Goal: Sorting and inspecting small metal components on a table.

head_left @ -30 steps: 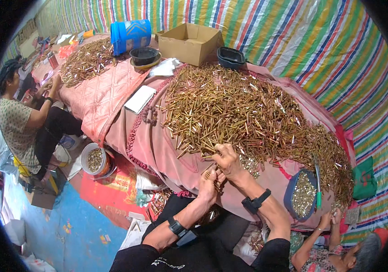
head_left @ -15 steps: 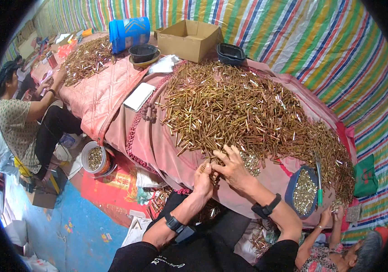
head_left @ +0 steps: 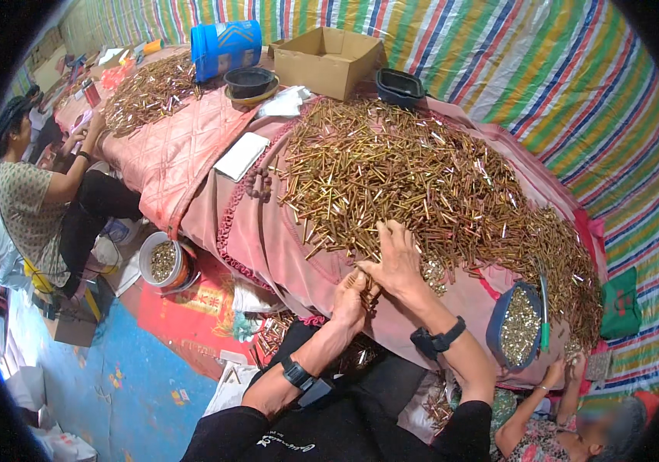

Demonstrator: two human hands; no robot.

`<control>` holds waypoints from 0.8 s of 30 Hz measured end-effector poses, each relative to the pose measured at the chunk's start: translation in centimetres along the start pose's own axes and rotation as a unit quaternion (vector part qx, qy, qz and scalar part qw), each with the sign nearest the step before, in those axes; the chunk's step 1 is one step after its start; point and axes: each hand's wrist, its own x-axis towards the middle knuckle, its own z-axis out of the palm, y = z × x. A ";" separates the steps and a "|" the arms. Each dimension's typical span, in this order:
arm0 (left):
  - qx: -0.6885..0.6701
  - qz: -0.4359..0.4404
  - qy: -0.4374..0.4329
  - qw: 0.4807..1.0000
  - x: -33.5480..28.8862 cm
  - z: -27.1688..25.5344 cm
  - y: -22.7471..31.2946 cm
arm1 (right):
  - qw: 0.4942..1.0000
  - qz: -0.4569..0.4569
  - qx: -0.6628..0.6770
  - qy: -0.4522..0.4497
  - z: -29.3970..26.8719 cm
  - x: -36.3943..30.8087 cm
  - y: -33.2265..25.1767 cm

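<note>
A broad heap of thin brass-coloured tubes (head_left: 414,185) covers the pink cloth (head_left: 268,239) before me. At its near edge my left hand (head_left: 350,299) is closed around a small bunch of such tubes (head_left: 370,299), whose ends show beside the thumb. My right hand (head_left: 397,263) lies against the heap, fingers stretched out over the tubes and thumb reaching the left hand. Nothing is visibly gripped in it, though its palm is hidden. Just right of it sits a small pile of short shiny pieces (head_left: 433,276).
A blue tub (head_left: 491,327) of short shiny pieces stands at right, with a green-handled tool (head_left: 544,323) alongside. A white bucket (head_left: 147,266) is at left. Behind are a cardboard box (head_left: 322,65), a black basin (head_left: 249,79) and a blue bucket (head_left: 225,50). People work at left and lower right.
My right hand has shifted a little left and its fingers now point further up over the heap, closer together. The left hand stays near its place, still holding tubes.
</note>
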 end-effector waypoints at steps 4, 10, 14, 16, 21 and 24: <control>-0.008 0.013 0.060 0.998 0.0 0.7 -0.3 | 0.998 0.015 -0.064 -0.009 1.4 2.0 -0.8; -0.012 0.004 0.094 0.995 -0.3 1.3 -0.1 | 0.990 -0.014 -0.085 -0.113 0.9 3.6 -0.5; 0.010 -0.018 0.066 0.998 -0.3 0.3 0.2 | 0.989 -0.019 -0.078 -0.128 1.2 4.4 -1.1; 0.011 -0.034 0.039 0.999 -0.4 0.5 0.2 | 0.989 -0.033 -0.098 -0.110 2.2 4.4 -0.4; -0.012 -0.055 0.107 0.993 -0.7 2.3 0.8 | 0.991 -0.067 -0.106 -0.053 3.2 4.8 0.5; -0.031 -0.053 0.049 0.997 -0.4 0.5 0.5 | 0.994 -0.070 -0.061 -0.065 2.4 5.0 0.5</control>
